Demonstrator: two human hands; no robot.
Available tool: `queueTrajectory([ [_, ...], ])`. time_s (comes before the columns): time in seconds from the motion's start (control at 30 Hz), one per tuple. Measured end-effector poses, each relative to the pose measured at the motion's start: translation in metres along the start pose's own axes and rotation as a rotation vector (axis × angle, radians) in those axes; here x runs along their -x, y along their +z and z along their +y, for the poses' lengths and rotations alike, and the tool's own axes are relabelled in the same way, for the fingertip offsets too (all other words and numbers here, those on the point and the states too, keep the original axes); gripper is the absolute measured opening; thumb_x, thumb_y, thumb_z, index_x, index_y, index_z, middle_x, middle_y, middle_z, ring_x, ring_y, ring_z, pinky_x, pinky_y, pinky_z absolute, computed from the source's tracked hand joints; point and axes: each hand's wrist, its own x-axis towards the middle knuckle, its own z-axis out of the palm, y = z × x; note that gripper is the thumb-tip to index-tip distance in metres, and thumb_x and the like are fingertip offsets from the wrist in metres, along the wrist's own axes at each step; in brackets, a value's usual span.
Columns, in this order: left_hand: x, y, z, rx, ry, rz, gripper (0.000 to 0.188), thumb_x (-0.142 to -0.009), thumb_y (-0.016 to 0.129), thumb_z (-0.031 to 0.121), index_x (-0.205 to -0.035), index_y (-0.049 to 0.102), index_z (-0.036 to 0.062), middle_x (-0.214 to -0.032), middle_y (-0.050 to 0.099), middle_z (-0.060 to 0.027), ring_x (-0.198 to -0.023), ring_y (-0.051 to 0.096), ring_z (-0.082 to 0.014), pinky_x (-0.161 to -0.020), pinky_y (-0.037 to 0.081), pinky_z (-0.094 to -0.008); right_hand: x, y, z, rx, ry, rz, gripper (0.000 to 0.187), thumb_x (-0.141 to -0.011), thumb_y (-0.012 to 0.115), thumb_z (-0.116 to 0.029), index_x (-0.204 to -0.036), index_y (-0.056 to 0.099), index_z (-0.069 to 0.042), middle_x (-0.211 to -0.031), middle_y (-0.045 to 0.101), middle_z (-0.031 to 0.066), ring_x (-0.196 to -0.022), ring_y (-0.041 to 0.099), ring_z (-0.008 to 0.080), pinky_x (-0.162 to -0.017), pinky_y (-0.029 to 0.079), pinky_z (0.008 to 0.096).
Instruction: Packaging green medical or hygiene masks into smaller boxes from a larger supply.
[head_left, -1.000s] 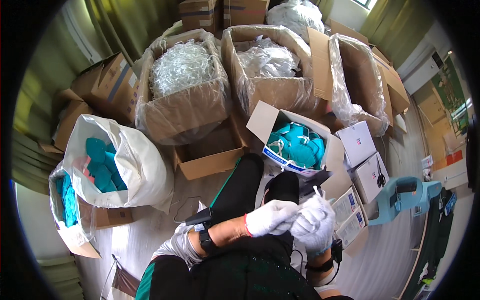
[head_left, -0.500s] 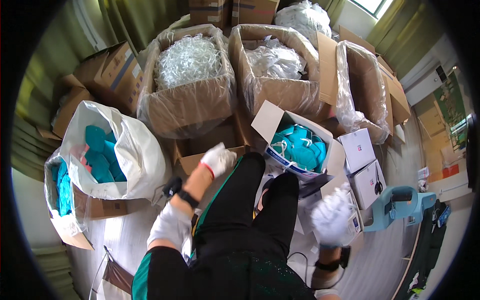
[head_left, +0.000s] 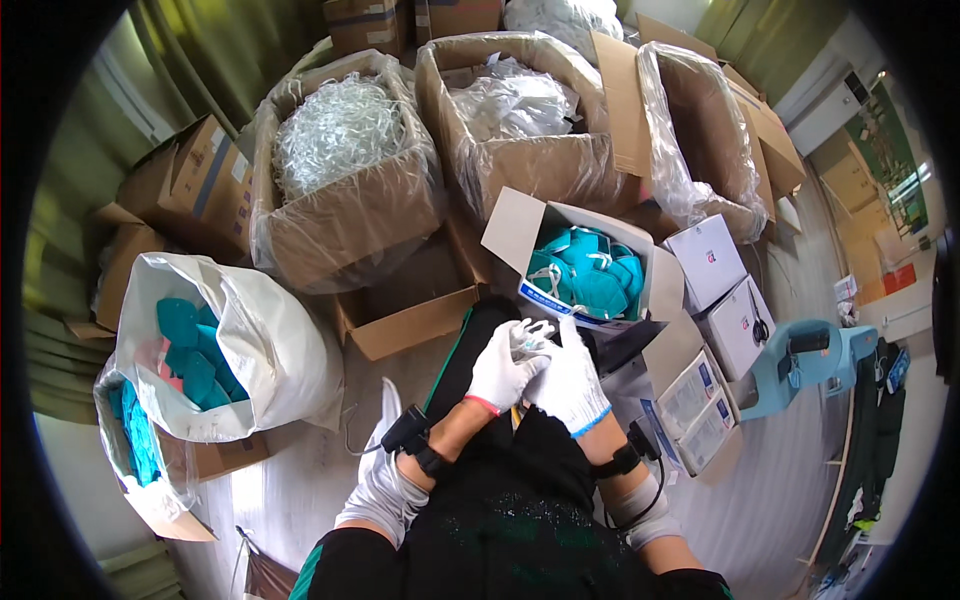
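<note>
My left hand, in a white glove with a red cuff edge, meets my right hand over my lap. The left fingers are bent and closed against the right hand; whatever they may pinch is too small to make out. A white glove with a blue cuff edge covers my right hand, and at least one of its fingers is stretched up. Just beyond both hands stands an open white carton full of teal face masks with white straps.
A white sack with teal pieces stands at left. Behind are lined boxes of clear strips and plastic film. A low brown carton lies nearer. At right are white boxes, scissors and a blue plastic seat.
Both hands have come together over my lap, the left moving right and the right moving left and up. The view has shifted slightly.
</note>
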Motion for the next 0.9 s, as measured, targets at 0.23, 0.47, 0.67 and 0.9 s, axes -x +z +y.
queueTrajectory([
  [0.23,-0.011,0.022,-0.061,0.009,0.303,0.216,0.019,-0.094,0.054,0.012,-0.11,0.064,0.007,-0.094,0.066,-0.0162,-0.089,0.067,-0.0333,-0.08,0.053,-0.0394,-0.007,0.003,0.023,-0.011,-0.021,-0.034,0.061,-0.105,0.024,-0.053,-0.137,0.05,-0.008,-0.132,0.058,0.005,-0.12,0.055,0.0224,-0.106,0.041,0.0385],
  [0.47,-0.072,-0.035,-0.119,1.006,-0.648,0.196,0.013,-0.097,0.05,0.021,-0.094,0.061,0.0147,-0.061,0.05,0.0021,-0.042,0.041,-0.0111,-0.037,0.028,-0.0275,0.046,0.043,0.038,0.688,-0.132,-0.088,0.035,-0.102,0.051,-0.016,-0.133,0.055,-0.002,-0.118,0.063,0.0041,-0.095,0.06,0.0116,-0.081,0.048,0.0246],
  [0.67,-0.142,-0.149,-0.103,0.641,-0.607,0.055,0.01,-0.097,0.053,0.019,-0.09,0.059,0.0164,-0.066,0.05,0.0036,-0.05,0.045,-0.0109,-0.046,0.036,-0.0263,0.052,-0.045,0.038,0.591,-0.08,0.192,0.031,-0.1,0.055,-0.019,-0.116,0.063,0.006,-0.105,0.069,0.0135,-0.089,0.069,0.0203,-0.077,0.054,0.0277],
  [0.9,-0.296,-0.314,-0.044,0.967,-0.307,0.311,0.073,-0.092,0.066,0.021,-0.15,0.027,-0.001,-0.156,0.026,-0.0196,-0.139,0.034,-0.0369,-0.104,0.042,-0.052,0.08,-0.073,0.033,0.611,-0.12,0.578,0.026,-0.097,0.056,-0.018,-0.108,0.064,0.004,-0.098,0.07,0.0148,-0.079,0.069,0.0216,-0.069,0.056,0.0295],
])
